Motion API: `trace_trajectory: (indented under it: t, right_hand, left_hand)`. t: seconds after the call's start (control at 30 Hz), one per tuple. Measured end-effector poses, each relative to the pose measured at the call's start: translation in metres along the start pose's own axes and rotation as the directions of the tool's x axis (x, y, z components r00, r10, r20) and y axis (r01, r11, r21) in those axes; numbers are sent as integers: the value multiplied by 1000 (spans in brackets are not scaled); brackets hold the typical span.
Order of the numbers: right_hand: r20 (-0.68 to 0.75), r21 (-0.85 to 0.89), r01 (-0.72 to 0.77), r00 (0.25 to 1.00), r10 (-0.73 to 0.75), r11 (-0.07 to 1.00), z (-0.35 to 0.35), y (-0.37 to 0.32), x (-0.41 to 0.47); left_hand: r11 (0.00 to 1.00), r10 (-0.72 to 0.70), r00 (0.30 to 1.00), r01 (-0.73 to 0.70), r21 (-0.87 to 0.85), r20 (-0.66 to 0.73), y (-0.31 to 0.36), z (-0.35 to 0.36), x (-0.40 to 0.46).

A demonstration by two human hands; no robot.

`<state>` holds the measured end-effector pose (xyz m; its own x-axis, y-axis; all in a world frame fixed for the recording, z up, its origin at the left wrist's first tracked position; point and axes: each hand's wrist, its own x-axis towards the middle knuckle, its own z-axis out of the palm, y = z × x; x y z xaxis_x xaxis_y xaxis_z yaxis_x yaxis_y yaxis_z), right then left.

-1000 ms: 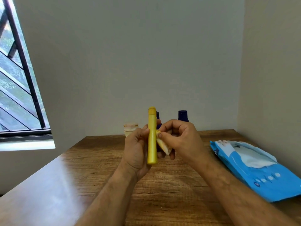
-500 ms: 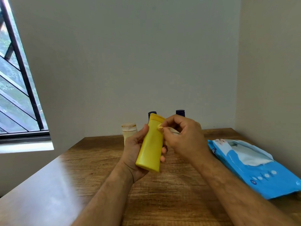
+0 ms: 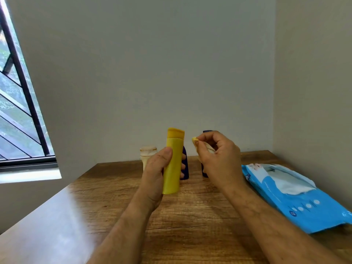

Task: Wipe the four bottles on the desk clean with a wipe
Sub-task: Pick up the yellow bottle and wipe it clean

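Gripping the yellow bottle (image 3: pixel 172 164) upright above the desk (image 3: pixel 200 216), left hand (image 3: pixel 155 178); right hand (image 3: pixel 219 159), just right of it, pinches a crumpled wipe (image 3: pixel 204 147). Behind: cream bottle (image 3: pixel 147 155), apparently two dark-blue bottles (image 3: pixel 185 168), mostly hidden.

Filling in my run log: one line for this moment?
left hand grips yellow bottle upright | right hand pinches wipe, apart from bottle

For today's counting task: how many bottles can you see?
4: a yellow bottle held in the left hand, a cream bottle behind it, and two dark blue bottles partly hidden by the hands.
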<state>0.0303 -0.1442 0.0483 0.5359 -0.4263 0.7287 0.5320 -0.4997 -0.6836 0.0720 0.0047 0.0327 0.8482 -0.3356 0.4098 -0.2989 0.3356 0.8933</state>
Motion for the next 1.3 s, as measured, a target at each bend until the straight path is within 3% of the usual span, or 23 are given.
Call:
trace_trajectory:
  t: [0.23,0.37,0.47,0.57,0.73,0.93,1.3]
  right_hand:
    - [127,-74,-21,991,31,997,5,9,-7]
    - [205,-96,21,979,-1,995,9,8,-12]
    - [245,-109,40,969,-12,993,9,8,-14]
    - [259,-113,49,966,-18,992,9,7,-14]
    - [274,-114,62,961,-29,991,8,6,-15]
    - [287,-108,50,958,-17,993,8,8,-15]
    - [315,-124,64,949,-22,990,9,8,-18]
  left_hand:
    - [912,308,948,-270,308,-82,-2,-6,1]
    - [764,519,825,-332,553,-221,-4,-14,7]
    - [703,597,712,-243,669,-368,-4,-27,12]
    - [743,566,639,-121,658,-521,-4,-44,16]
    - [793,474,598,30,609,-646,-15,-72,20]
    - [795,373,597,190,576,-711,-24,-88,23]
    - [749,223,667,350,563,-711,-32,-94,27]
